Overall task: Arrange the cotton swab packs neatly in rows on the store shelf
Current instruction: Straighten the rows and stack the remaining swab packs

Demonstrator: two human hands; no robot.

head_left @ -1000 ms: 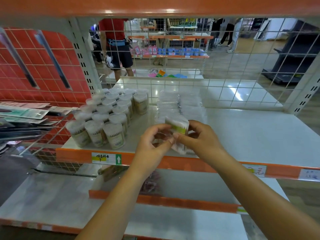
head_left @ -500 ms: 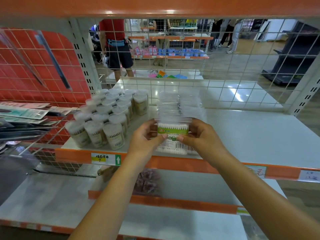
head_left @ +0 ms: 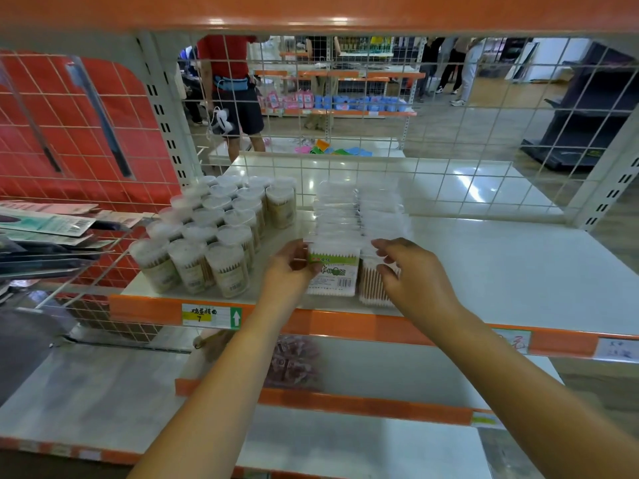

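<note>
Green-labelled swab pack [head_left: 332, 271] upright in left hand [head_left: 292, 271], shelf [head_left: 518, 271] front.

Two rows of swab packs [head_left: 359, 219], two hands [head_left: 411, 271].

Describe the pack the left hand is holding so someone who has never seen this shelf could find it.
Start at the white shelf with the orange front lip. To the right of the block of round tubs run two rows of flat clear packs. It is the front pack of the left row, pinched by the left hand; unlike its neighbours, it shows a green label and barcode.
</note>
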